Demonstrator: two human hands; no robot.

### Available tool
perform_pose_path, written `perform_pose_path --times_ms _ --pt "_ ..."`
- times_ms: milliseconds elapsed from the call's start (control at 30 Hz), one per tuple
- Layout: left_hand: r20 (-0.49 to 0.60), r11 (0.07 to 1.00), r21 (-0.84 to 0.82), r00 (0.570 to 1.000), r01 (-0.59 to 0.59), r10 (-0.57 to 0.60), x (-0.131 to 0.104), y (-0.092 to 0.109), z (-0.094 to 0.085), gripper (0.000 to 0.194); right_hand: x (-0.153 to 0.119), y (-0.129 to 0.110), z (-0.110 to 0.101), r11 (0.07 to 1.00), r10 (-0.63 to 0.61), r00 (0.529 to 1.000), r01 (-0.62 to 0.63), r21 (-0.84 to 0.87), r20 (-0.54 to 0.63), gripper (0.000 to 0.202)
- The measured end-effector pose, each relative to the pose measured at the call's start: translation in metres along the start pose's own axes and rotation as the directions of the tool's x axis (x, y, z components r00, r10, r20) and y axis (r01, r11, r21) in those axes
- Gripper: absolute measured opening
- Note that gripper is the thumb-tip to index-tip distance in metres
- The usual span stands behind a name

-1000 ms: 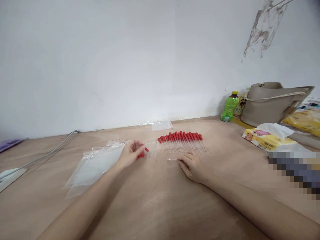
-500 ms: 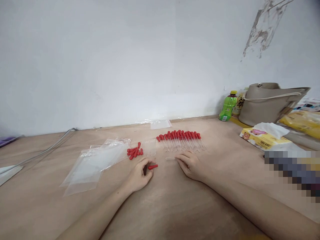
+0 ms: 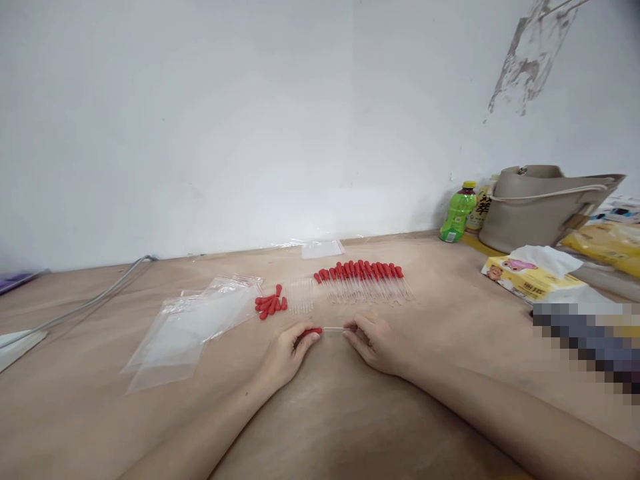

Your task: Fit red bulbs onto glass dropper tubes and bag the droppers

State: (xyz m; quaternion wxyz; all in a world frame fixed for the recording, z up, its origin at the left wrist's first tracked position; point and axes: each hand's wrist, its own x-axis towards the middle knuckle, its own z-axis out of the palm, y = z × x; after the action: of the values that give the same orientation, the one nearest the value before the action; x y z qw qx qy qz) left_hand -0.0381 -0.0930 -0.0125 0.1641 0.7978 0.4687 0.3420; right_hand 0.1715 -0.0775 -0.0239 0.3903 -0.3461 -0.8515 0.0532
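My left hand (image 3: 291,347) pinches a red rubber bulb (image 3: 314,331), its narrow end pointing right. Facing it, a thin clear tube (image 3: 333,329) is pinched in my right hand (image 3: 373,341); the tube's left end is very near the bulb, and whether they touch is too small to tell. Beyond my left hand lie a pile of loose red bulbs (image 3: 270,303) and a group of bare clear tubes (image 3: 301,297). Behind my right hand, many clear tubes with red bulbs on them (image 3: 367,273) lie side by side in a row.
Clear plastic bags (image 3: 185,333) lie at the left, and a small one (image 3: 323,249) by the wall. A grey cable (image 3: 113,287) crosses the far left. On the right are a green bottle (image 3: 459,213), a grey bag (image 3: 530,210) and a yellow tissue pack (image 3: 530,280).
My left hand has closed its pinch on the red bulb. My right hand has brought the tube slightly left and nearer to me, so its end is now close to the bulb.
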Motion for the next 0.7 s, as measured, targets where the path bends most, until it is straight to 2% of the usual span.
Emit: perform_pose_path --times_ms 200,500,700 --pt "0.063 0.997 -0.07 0.998 0.029 -0.025 -0.0018 0.0006 0.0013 0.021 -0.0012 0.0028 0.0016 0.998 -0.066 0.998 0.066 -0.009 0.013 0.009" --pt "0.097 0.982 -0.176 0.994 0.063 -0.046 -0.0039 -0.0036 0.0036 0.02 -0.0013 0.0038 0.002 0.993 -0.109 0.993 0.107 0.04 0.048 0.012" --pt "0.152 0.978 -0.202 0.988 0.046 -0.015 -0.0056 -0.0034 0.0034 0.02 0.0036 0.0082 -0.0024 0.988 -0.138 0.98 0.126 0.088 0.144 0.014"
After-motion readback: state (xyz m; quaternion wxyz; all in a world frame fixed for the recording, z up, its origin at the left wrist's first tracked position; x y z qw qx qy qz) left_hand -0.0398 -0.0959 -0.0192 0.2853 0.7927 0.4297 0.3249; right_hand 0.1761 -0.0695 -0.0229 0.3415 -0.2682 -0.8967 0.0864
